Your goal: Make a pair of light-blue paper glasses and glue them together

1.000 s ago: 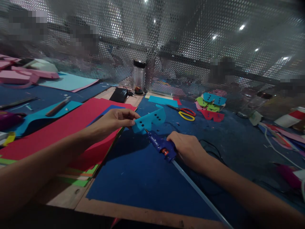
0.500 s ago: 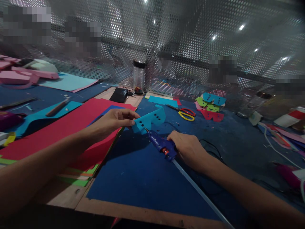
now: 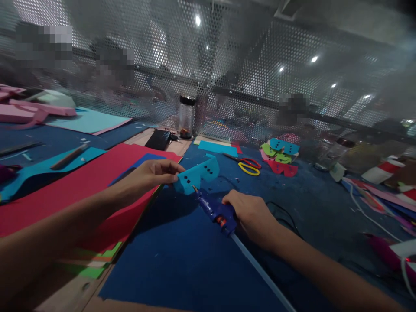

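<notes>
Between the thumb and fingers of my left hand (image 3: 159,171) is the left end of a light-blue paper mask (image 3: 195,174) shaped like eyeglasses, with small black diamonds on it. My right hand (image 3: 251,212) is wrapped round a dark-blue hot glue gun (image 3: 214,210). Its nozzle points up and left, at the lower edge of the mask; whether it touches I cannot tell. A long translucent glue stick (image 3: 260,268) sticks out of the back of the gun. The mask is held above the dark-blue table sheet.
Red paper sheets (image 3: 78,186) lie under my left arm. Scissors (image 3: 248,166) with red and yellow handles lie beyond the mask, near a pile of cut paper masks (image 3: 281,149). A jar (image 3: 186,117) and a black phone-like object (image 3: 157,139) stand by the perforated metal screen (image 3: 156,52).
The camera view has tilted up, so everything sits lower in the picture and slightly left. Both hands keep the same holds, and the nozzle stays by the mask's lower edge.
</notes>
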Demonstrator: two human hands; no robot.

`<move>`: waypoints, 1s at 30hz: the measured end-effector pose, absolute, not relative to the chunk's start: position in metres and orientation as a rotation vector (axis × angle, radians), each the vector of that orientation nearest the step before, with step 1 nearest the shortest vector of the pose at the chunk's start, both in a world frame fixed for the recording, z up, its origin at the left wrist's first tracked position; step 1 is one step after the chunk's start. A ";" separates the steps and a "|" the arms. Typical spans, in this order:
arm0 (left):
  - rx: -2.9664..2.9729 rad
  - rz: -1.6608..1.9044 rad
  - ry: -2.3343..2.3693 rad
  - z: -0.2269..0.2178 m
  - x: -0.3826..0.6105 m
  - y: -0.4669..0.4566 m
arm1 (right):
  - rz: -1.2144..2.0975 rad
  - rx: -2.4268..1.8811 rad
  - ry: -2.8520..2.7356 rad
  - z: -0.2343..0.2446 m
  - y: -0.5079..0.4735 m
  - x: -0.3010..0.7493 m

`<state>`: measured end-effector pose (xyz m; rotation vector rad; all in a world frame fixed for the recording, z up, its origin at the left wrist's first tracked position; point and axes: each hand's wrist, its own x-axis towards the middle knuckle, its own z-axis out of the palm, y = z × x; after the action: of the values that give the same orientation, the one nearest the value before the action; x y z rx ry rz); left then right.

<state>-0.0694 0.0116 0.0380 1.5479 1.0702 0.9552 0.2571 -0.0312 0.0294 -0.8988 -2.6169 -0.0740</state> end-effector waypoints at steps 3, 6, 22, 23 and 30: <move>1.546 0.925 1.059 0.037 -0.071 0.012 | 0.010 -0.906 -2.592 0.031 -0.031 0.258; 1.536 0.935 1.064 0.038 -0.071 0.011 | 0.104 -0.913 -2.555 0.036 -0.032 0.259; 1.303 1.242 1.174 0.037 -0.073 0.018 | 0.340 -1.075 -2.328 0.030 -0.021 0.265; 1.290 1.263 1.184 0.038 -0.072 0.018 | 0.354 -1.079 -2.304 0.031 -0.020 0.265; 1.224 1.404 1.208 0.040 -0.076 0.021 | 0.500 -1.207 -2.139 0.040 -0.019 0.261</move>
<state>-0.0759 0.0209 0.0397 1.2241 1.2076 1.4037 0.2614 -0.0186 0.0398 -1.2069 -2.1391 0.5000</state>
